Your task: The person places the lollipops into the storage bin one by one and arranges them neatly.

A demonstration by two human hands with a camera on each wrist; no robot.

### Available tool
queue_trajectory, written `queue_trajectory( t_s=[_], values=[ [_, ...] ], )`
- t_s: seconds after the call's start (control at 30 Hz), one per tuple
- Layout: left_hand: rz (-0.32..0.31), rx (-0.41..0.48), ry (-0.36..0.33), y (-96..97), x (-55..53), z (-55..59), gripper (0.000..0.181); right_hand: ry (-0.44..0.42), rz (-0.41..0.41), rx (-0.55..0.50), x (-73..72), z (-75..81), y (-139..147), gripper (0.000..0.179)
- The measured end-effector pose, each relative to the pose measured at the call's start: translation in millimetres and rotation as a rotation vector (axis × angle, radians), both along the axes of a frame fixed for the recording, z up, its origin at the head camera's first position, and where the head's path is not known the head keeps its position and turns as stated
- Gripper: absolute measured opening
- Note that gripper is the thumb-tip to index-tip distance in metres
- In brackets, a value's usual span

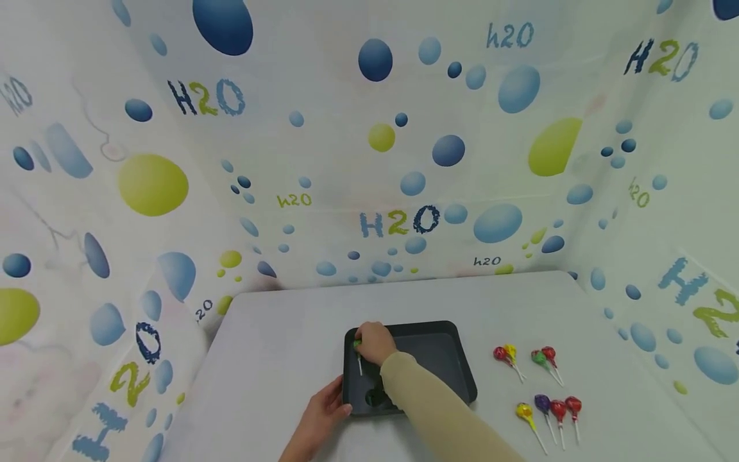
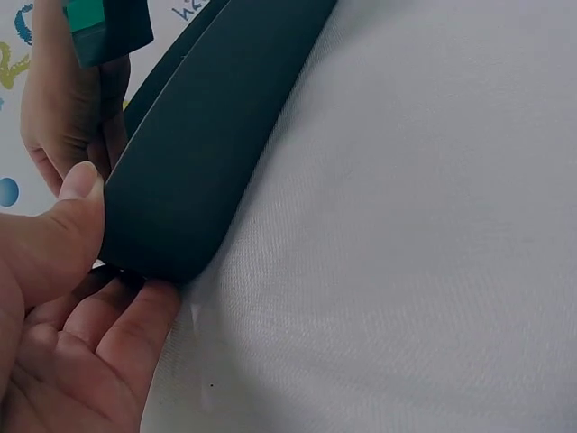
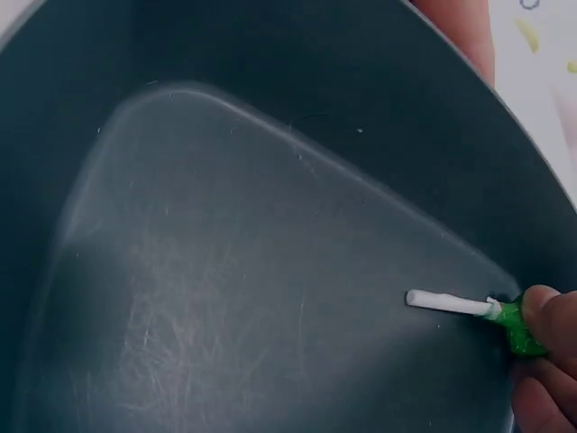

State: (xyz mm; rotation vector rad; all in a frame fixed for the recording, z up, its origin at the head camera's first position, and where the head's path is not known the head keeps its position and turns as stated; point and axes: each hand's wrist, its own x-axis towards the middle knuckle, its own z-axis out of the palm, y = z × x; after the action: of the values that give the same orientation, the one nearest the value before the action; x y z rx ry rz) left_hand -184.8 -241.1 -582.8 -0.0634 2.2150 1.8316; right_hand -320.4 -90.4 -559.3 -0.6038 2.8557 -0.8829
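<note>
A dark rectangular tray [image 1: 430,326] lies on the white table. My right hand [image 1: 376,343] reaches inside it near the far left corner and pinches a green-wrapped lollipop [image 3: 521,327] by its head. The lollipop's white stick [image 3: 446,303] points over the tray floor in the right wrist view. At the tray's near left corner, my left hand [image 1: 323,410] grips the wall, with the thumb [image 2: 81,185] against the rim and the other fingers [image 2: 135,329] at the underside. My right forearm hides part of the tray in the head view.
Right of the tray lie lollipops: a red and yellow pair [image 1: 505,353], a green and red pair [image 1: 544,357], and nearer, a yellow one [image 1: 525,411], a purple one [image 1: 543,403] and two red ones [image 1: 558,410]. A patterned curtain [image 1: 323,147] surrounds the table.
</note>
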Motion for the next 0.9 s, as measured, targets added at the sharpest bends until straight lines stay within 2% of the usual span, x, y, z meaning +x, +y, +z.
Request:
queue_trajectory(
  t_s=[0.47,0.9],
  values=[
    [-0.005,0.008,-0.041,1.6,-2.1,0.4,0.076,0.032,-0.014,-0.019,-0.7,-10.5,-2,0.022],
    [-0.018,0.062,-0.027,0.1,-0.2,-2.0,0.077,0.060,0.000,0.007,0.4,-0.6,2,0.022]
  ],
)
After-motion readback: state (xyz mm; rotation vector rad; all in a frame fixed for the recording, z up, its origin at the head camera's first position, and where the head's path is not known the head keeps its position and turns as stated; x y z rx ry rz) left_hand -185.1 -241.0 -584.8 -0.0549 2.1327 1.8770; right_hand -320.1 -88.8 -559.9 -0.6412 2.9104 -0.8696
